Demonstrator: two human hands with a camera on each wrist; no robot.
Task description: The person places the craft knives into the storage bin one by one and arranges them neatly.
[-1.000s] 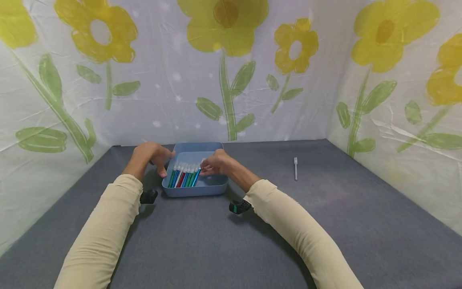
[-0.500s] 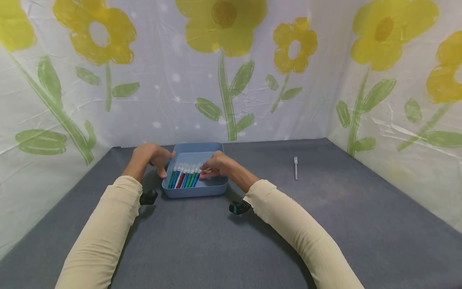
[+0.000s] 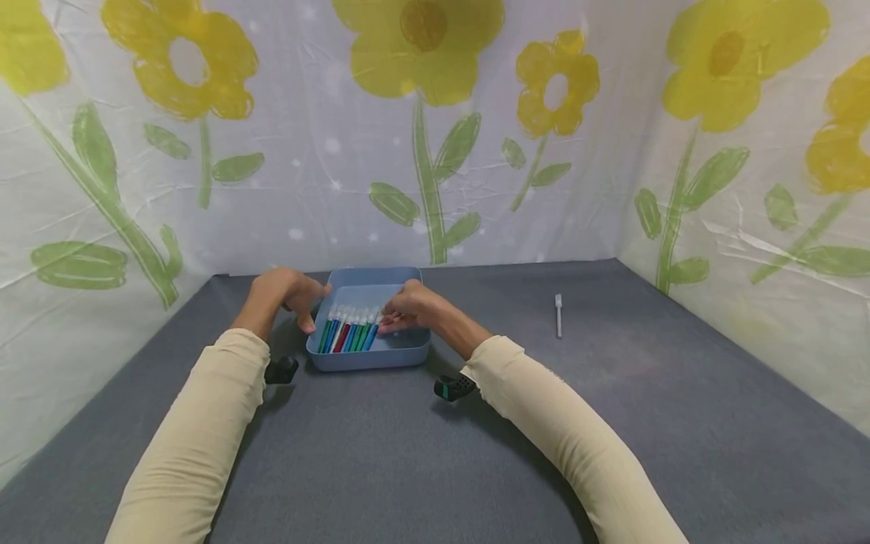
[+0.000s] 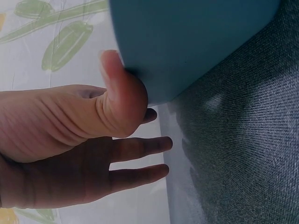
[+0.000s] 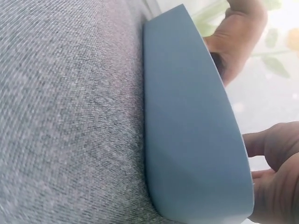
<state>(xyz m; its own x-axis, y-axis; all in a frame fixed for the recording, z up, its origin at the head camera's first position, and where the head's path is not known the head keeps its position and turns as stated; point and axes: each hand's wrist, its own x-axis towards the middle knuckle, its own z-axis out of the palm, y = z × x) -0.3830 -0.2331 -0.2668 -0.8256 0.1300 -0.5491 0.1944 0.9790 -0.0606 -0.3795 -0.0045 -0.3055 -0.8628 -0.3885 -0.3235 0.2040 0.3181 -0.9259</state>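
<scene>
A blue tray on the table holds a slanted row of capped pens in green, blue, white and red along its left part. My right hand reaches over the tray, fingertips right beside the rightmost blue pen. In the right wrist view, the tray wall hides the tips of those fingers. My left hand is at the tray's left side. The left wrist view shows its thumb against the outer wall, while the other fingers stretch out beside it.
A single pale pen lies apart on the right of the grey table. Flower-printed curtains stand behind and at both sides. A black wrist device is below the right wrist, another below the left.
The rightmost blue pen, raised at my right fingertips a second ago, has come down into the row. My right hand has shifted slightly; the left stays at the tray's side.
</scene>
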